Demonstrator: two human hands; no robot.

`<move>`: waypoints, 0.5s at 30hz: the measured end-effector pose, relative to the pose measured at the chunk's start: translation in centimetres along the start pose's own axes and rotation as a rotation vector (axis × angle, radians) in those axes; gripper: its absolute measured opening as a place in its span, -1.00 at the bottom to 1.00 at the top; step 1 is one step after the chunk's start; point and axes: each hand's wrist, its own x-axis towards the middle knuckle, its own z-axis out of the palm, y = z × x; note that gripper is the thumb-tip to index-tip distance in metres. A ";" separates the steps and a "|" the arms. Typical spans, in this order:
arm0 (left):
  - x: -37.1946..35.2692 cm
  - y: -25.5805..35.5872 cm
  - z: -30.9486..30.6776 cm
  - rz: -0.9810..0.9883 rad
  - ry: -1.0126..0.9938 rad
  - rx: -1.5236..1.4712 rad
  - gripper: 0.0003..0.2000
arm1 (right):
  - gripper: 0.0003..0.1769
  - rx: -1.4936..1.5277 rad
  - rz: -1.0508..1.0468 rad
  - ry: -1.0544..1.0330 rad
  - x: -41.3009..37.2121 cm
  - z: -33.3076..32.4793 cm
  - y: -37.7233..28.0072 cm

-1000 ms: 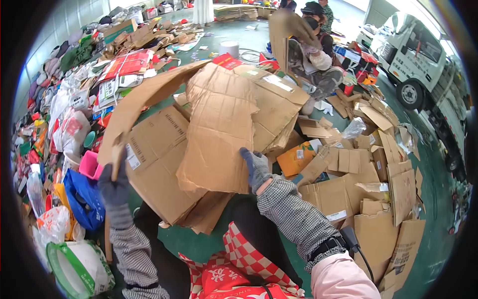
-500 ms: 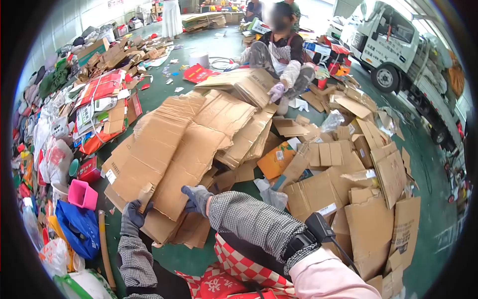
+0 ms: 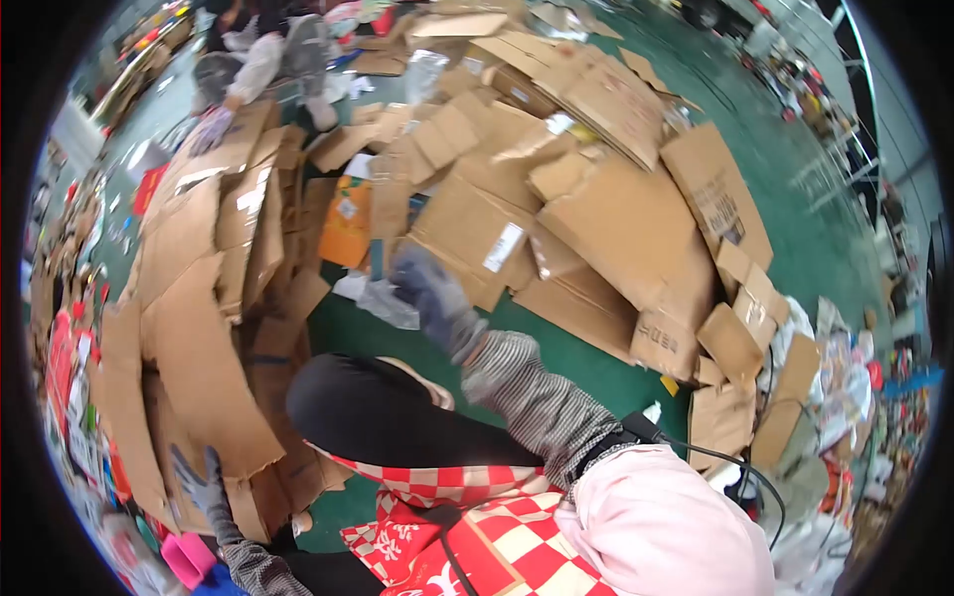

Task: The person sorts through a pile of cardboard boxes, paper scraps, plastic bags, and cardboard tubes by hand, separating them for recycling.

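At the lower left, my left hand (image 3: pixel 207 487) in a grey glove rests with spread fingers on the edge of a stack of flattened cardboard (image 3: pixel 204 348). My right hand (image 3: pixel 432 296), also gloved and blurred by motion, is raised near the middle, just below a flattened box with a white label (image 3: pixel 477 233). Clear plastic (image 3: pixel 386 303) lies beside its fingers. Whether it holds anything cannot be made out. An orange box piece (image 3: pixel 346 221) is up and to the left of that hand.
A seated person's gloved hand (image 3: pixel 211 129) touches the far end of the stack. More cardboard (image 3: pixel 636 223) is heaped at centre right. A pink container (image 3: pixel 189 558) stands at lower left, and plastic bags (image 3: pixel 835 397) lie at the right.
The view has swung right and down. My right hand has left the cardboard stack and moved toward the heap on the right. My left hand's fingers are now spread on the stack.
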 end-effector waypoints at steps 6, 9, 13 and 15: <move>-1.5 2.5 0.5 -0.199 -0.249 0.368 -0.31 | -0.82 0.372 -0.004 0.098 3.1 -33.5 -7.8; -0.8 -1.2 1.9 -0.049 -0.182 0.302 -0.31 | -0.65 0.395 -0.254 0.618 4.0 -37.6 -11.6; -0.3 -1.5 1.4 -0.010 -0.219 0.285 -0.30 | -0.48 0.578 -0.602 0.660 5.4 -36.3 -15.6; -0.2 -1.4 0.9 -0.020 -0.251 0.112 -0.32 | -0.43 0.697 -0.634 0.770 5.9 -34.7 -16.9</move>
